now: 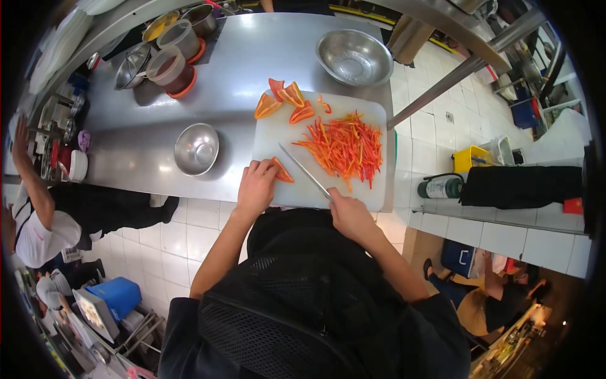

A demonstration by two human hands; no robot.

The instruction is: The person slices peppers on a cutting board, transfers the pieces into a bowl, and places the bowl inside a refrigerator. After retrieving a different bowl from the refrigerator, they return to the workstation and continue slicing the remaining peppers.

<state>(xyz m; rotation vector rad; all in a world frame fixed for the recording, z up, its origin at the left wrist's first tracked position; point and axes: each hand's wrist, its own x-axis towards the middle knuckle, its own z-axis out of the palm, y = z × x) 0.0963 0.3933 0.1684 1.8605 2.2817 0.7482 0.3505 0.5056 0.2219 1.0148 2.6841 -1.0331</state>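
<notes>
By the tabletop's near edge, the left hand curls its grip on a pepper, likely to stop slips; the right hand has its grip closed round a knife.

A steel-and-tile kitchen, this one: a broad metal table stretches through the middle, pale light gleaming off its shiny top! Over on the right, white floor tiles run past a small drain, with a slanting metal pole cutting across the view. Here's a ledge faced in white tile, a green fire extinguisher near it! A metal shelf edges the upper left, crowded shelving fills the upper right, and the lower-right corner glows dim and warm.
</notes>
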